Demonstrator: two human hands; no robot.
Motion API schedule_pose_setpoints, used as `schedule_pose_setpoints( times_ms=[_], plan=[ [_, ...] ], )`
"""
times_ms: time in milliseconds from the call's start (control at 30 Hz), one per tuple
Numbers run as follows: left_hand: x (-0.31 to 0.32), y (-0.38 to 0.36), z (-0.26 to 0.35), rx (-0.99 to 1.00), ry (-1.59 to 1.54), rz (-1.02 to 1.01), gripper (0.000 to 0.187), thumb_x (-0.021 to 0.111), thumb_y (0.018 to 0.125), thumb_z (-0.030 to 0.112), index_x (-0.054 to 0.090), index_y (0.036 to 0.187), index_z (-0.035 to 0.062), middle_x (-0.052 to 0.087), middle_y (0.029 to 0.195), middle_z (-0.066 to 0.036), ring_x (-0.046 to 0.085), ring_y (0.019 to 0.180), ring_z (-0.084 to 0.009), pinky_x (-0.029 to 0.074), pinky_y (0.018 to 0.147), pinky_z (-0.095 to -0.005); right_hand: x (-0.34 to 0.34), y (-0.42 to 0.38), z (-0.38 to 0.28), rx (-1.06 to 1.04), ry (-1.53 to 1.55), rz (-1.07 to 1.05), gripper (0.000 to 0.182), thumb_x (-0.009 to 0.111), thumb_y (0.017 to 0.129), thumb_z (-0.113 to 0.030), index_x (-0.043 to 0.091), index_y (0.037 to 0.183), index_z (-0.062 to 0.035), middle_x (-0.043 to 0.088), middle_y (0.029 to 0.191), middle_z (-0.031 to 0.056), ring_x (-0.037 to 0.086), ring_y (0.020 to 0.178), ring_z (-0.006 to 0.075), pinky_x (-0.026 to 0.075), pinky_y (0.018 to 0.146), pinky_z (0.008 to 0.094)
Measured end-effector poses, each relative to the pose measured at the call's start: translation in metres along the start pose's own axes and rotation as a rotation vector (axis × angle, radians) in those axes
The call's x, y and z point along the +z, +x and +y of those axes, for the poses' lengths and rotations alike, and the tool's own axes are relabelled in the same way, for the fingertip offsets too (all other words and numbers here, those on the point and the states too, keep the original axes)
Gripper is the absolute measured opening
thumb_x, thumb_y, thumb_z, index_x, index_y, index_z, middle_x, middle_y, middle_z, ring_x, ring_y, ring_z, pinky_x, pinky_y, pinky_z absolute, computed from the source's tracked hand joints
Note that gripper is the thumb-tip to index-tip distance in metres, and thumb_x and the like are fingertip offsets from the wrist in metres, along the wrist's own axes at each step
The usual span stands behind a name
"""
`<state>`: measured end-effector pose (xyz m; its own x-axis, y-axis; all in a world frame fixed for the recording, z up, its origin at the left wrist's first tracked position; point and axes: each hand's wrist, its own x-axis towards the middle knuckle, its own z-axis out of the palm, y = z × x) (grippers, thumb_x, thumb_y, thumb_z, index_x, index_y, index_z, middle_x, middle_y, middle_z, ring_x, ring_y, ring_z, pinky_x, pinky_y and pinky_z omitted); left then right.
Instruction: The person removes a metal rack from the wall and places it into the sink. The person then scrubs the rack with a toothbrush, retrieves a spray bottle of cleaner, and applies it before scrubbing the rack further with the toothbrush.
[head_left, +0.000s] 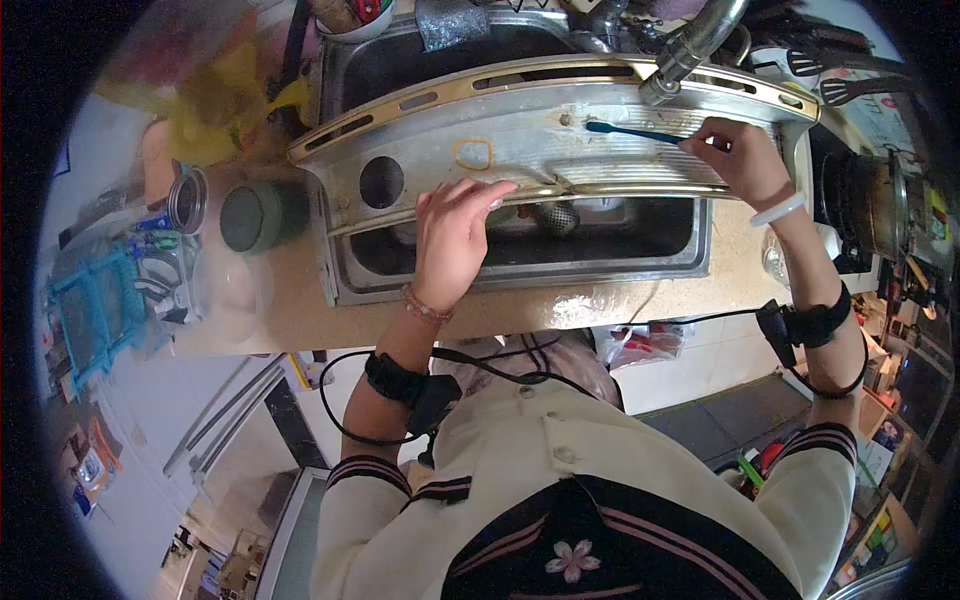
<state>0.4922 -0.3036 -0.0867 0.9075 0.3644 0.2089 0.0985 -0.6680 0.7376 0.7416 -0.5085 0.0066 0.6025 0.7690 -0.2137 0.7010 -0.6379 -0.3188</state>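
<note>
A long, slightly curved metal panel point(520, 140) lies across the sink, with slots along its far rim, a round hole at the left and brownish stains. My right hand point(735, 155) is closed around the handle of a blue toothbrush point(640, 132); its head touches or hovers just over the panel near a small rusty spot. My left hand point(455, 225) holds the panel's near edge, fingers bent over it. Left of centre, an orange ring-shaped loop point(473, 154) shows on the panel's surface.
The double sink point(520, 272) sits below the panel, a perforated strainer point(557, 218) inside. A metal faucet point(690, 55) overhangs the panel's far right. Left on the counter point(540, 315) are a green-lidded container point(250, 218) and a jar point(188, 200). A pot point(880, 205) stands right.
</note>
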Motion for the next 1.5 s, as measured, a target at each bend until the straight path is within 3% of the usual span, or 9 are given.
schedule_pose_setpoints(
  times_ms=[133,400,433,600,633,833,1167,1333,1500],
  plan=[
    [-0.002,0.000,0.001,0.010,0.042,0.005,0.035,0.051,0.074,-0.004,0.065,0.099,0.0155,0.060,0.083,-0.002,0.053,0.079,-0.0231,0.037,0.073,-0.0350,0.031,0.022,-0.032,0.004,0.018,0.003,0.028,0.063,0.079,-0.033,0.065,0.085,-0.0063,0.063,0.074,0.0186,0.060,0.069,0.0362,0.047,0.067,0.0417],
    [-0.002,0.000,-0.002,-0.002,-0.008,0.004,0.030,0.053,0.076,-0.001,0.065,0.098,0.0157,0.061,0.084,-0.003,0.055,0.080,-0.0234,0.037,0.073,-0.0355,-0.001,0.018,-0.015,0.098,-0.057,-0.085,0.024,0.065,0.080,-0.026,0.066,0.078,-0.0025,0.057,0.056,0.0075,0.046,0.050,0.0115,0.039,0.050,0.0299],
    [-0.003,0.000,-0.003,0.006,-0.011,-0.001,0.029,0.053,0.076,0.000,0.065,0.098,0.0155,0.062,0.084,-0.003,0.055,0.079,-0.0237,0.037,0.072,-0.0357,0.015,0.021,-0.021,-0.062,0.067,0.016,0.027,0.065,0.080,-0.029,0.065,0.079,-0.0017,0.058,0.059,0.0092,0.047,0.051,0.0142,0.039,0.051,0.0313],
    [-0.007,0.005,-0.004,0.010,-0.066,-0.044,0.025,0.054,0.078,0.004,0.066,0.097,0.0146,0.063,0.083,-0.005,0.056,0.077,-0.0255,0.040,0.068,-0.0363,-0.007,0.009,-0.010,0.234,-0.081,-0.100,0.029,0.066,0.080,-0.029,0.065,0.082,0.0001,0.061,0.064,0.0087,0.052,0.057,0.0132,0.042,0.055,0.0301],
    [-0.007,0.005,-0.005,0.027,-0.060,-0.039,0.024,0.055,0.078,0.004,0.066,0.096,0.0145,0.063,0.082,-0.005,0.056,0.077,-0.0257,0.040,0.067,-0.0363,-0.018,0.003,0.017,0.273,-0.159,-0.067,0.038,0.066,0.076,-0.042,0.067,0.079,-0.0046,0.065,0.075,0.0156,0.063,0.068,0.0270,0.048,0.068,0.0361],
    [-0.015,0.009,-0.001,0.031,-0.082,-0.102,0.023,0.053,0.082,0.005,0.064,0.101,0.0113,0.063,0.088,-0.013,0.058,0.079,-0.0308,0.045,0.072,-0.0379,-0.007,-0.033,-0.037,0.450,-0.239,0.102,0.029,0.063,0.077,-0.041,0.067,0.086,-0.0129,0.064,0.079,0.0183,0.063,0.077,0.0346,0.048,0.071,0.0420],
    [-0.025,0.017,-0.006,0.069,-0.100,-0.205,0.022,0.054,0.083,0.009,0.060,0.105,0.0103,0.061,0.091,-0.011,0.056,0.085,-0.0303,0.044,0.077,-0.0375,0.008,-0.060,-0.060,0.631,-0.397,0.201,0.027,0.057,0.082,-0.036,0.062,0.087,-0.0100,0.063,0.074,0.0196,0.061,0.074,0.0377,0.046,0.065,0.0459],
    [-0.052,0.031,-0.008,0.186,-0.037,-0.050,0.029,0.054,0.083,0.009,0.054,0.112,0.0086,0.057,0.102,-0.012,0.052,0.096,-0.0303,0.041,0.085,-0.0381,0.001,-0.099,-0.077,0.834,-0.183,0.411,0.037,0.056,0.083,-0.038,0.061,0.077,-0.0018,0.062,0.075,0.0209,0.062,0.073,0.0365,0.048,0.064,0.0426],
    [-0.068,0.053,-0.022,0.254,0.215,0.213,0.041,0.054,0.084,0.012,0.047,0.125,0.0096,0.049,0.122,-0.011,0.040,0.116,-0.0308,0.029,0.100,-0.0415,0.063,-0.088,-0.088,0.670,0.265,0.841,0.023,0.055,0.088,-0.022,0.051,0.092,0.0000,0.060,0.075,0.0182,0.059,0.065,0.0297,0.045,0.061,0.0375]
  ],
)
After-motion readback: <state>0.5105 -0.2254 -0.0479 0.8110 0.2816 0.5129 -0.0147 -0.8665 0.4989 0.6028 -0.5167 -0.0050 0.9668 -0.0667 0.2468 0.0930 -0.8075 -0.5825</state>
